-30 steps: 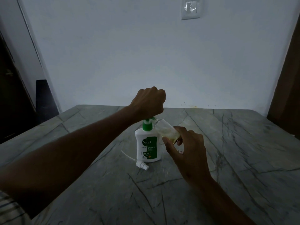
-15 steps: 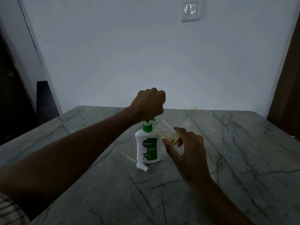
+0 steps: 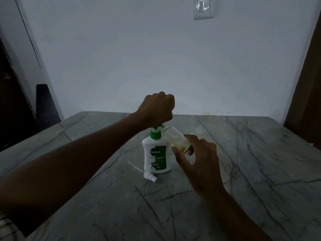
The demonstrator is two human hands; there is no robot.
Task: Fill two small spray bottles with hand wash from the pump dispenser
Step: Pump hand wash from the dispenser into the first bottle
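The left hand [image 3: 157,108] is curled into a fist and bears down on the green pump head of the pump dispenser [image 3: 156,153]; whether its fingers wrap the pump head cannot be told. The right hand [image 3: 199,164] pinches a small spray bottle [image 3: 176,139] between thumb and fingers, tilted, with its open neck at the pump nozzle. The bottle is clear plastic and holds a little yellowish liquid at its lower end (the level is low). The dispenser, white with a green label, stands upright near the middle of the marble table [image 3: 243,171]. A white spray cap [image 3: 149,176] with its dip tube lies on the table just in front of the dispenser.
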